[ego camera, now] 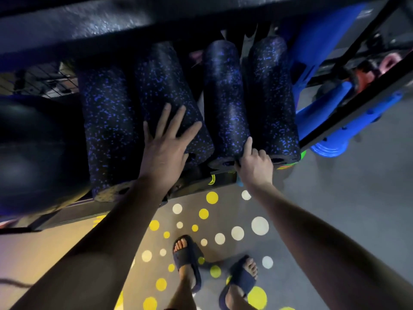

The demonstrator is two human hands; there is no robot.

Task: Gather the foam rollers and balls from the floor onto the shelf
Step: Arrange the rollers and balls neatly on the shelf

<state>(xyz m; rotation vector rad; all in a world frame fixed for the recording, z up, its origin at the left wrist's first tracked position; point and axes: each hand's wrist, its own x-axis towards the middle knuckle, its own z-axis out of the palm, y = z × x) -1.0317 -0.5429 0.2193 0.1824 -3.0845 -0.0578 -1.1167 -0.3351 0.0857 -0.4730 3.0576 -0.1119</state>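
The third foam roller (223, 97) lay on the shelf (196, 184) at mid-frame, its near end pinched by the right hand (254, 162), while the left hand (165, 148) pressed flat and open on the second foam roller (165, 86); sliding both straight back seemed the surest way to seat them.

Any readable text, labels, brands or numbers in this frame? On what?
None readable.
On the shelf edge, a neon yellow mark: too blurred to read.
On the blue panel, a pale marking: too blurred to read.
On the foam rollers, speckles only, no print.
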